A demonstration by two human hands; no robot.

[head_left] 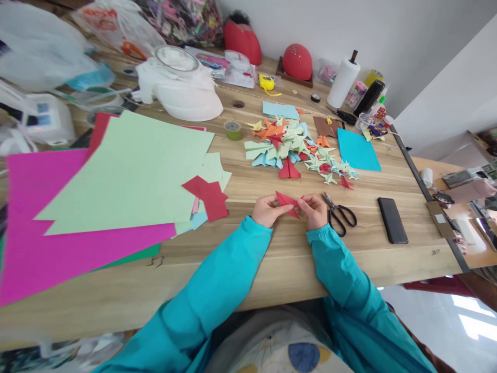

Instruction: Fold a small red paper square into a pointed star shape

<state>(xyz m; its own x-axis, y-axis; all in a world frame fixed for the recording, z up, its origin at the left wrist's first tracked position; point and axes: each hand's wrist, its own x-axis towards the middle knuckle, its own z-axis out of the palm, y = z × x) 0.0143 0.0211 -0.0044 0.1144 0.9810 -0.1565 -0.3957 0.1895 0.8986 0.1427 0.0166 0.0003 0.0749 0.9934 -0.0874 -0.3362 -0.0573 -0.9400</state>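
Note:
A small folded piece of red paper [286,200] with pointed ends is held between my two hands, just above the table. My left hand [267,210] pinches its left side between thumb and fingers. On its right side, my right hand [313,210] grips it the same way. Black-handled scissors [341,213] lie right beside my right hand, their tips pointing away from me. Beyond my hands is a pile of folded paper shapes [289,137] in green, orange, blue and red. Cut pieces of red paper [209,198] lie to the left of my left hand.
Large green sheets [135,171] and a magenta sheet [31,207] cover the table's left. A phone [393,220] lies at the right, with a blue square of paper [357,149] behind. Farther back are a tape roll [233,129], a yellow tape measure [266,82] and a white roll [344,83].

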